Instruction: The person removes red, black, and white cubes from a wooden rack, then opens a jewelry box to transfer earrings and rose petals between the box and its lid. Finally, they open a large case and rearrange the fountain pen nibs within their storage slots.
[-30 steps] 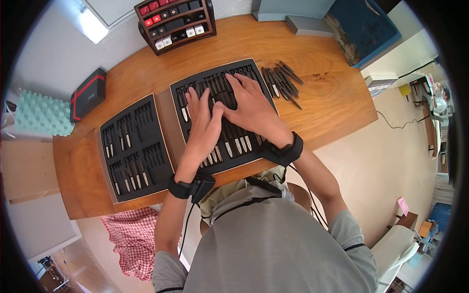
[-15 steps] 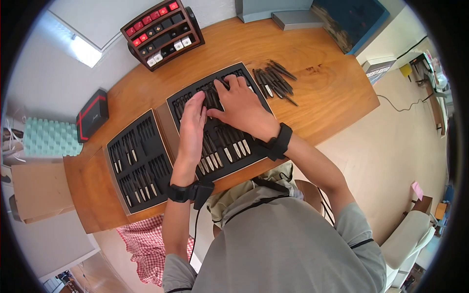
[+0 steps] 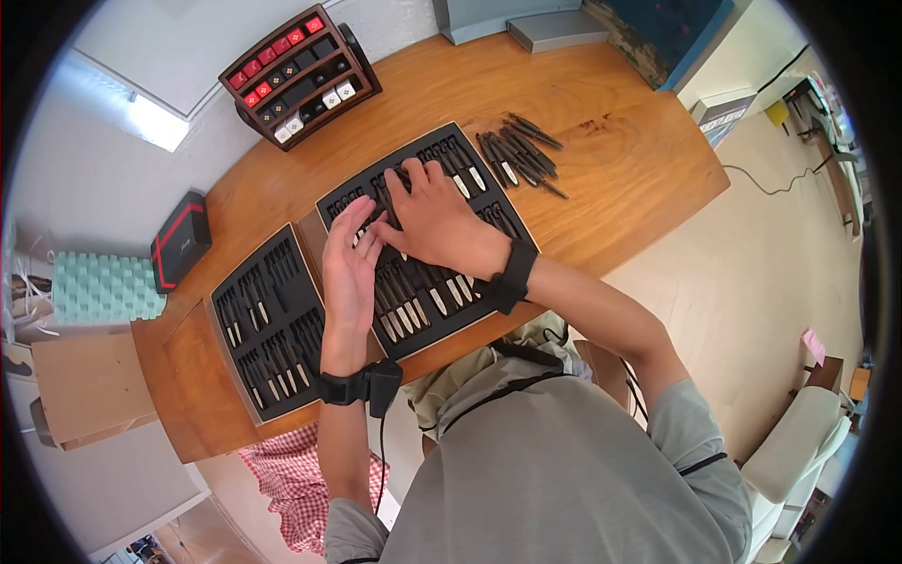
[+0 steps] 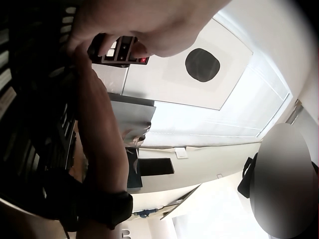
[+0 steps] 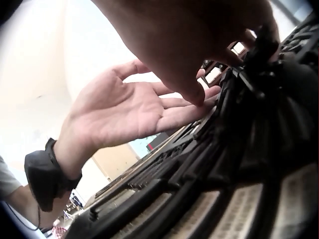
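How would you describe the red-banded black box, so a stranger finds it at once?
On the wooden table, go to the left end. Beside the pale green bumpy sheet stands a black box. Unlike the black trays, it is crossed by red bands.

Your shirt is plain grey, your wristbands black. Before you, the tray is black — edged in pale tan — with dark pieces marked in cream-white. The table is orange-brown with darker grain; the cloth is red-and-white check, and the egg-crate foam pale mint — beside a black box with a red band.
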`<state>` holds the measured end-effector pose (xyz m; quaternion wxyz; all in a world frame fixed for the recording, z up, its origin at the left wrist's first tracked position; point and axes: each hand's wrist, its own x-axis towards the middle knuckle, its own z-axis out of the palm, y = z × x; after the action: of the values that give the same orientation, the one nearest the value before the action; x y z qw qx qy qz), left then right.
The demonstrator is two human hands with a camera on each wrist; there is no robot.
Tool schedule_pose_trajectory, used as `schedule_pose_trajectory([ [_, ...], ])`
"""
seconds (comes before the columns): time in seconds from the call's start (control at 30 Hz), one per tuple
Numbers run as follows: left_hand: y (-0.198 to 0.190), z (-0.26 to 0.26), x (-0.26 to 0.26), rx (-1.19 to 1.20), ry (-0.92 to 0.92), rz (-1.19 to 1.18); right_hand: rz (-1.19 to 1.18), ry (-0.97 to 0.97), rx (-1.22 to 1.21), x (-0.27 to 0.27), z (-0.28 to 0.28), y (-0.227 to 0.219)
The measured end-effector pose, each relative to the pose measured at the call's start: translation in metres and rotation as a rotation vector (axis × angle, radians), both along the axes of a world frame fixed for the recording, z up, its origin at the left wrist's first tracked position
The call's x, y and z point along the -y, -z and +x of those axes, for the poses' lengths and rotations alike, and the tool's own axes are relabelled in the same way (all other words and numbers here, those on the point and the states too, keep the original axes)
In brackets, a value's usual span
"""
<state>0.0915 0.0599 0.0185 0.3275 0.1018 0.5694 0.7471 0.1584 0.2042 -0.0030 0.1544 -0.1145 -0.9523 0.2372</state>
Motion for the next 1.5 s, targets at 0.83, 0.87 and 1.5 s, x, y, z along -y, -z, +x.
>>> schedule_pose_trajectory([
  [0.83, 0.004, 0.012, 0.002, -0.419, 0.018, -0.178, 0.164, -0.095, -0.114, -0.009, 0.012, 0.009],
  [0.87, 0.004, 0.013, 0.002, -0.412, 0.030, -0.182, 0.184, -0.102, -0.085, -0.010, 0.012, 0.008],
  [1.5, 0.029, 0.004, 0.017, -0.474, -0.019, -0.163, -0.149, 0.024, 0.097, -0.068, 0.010, -0.014],
])
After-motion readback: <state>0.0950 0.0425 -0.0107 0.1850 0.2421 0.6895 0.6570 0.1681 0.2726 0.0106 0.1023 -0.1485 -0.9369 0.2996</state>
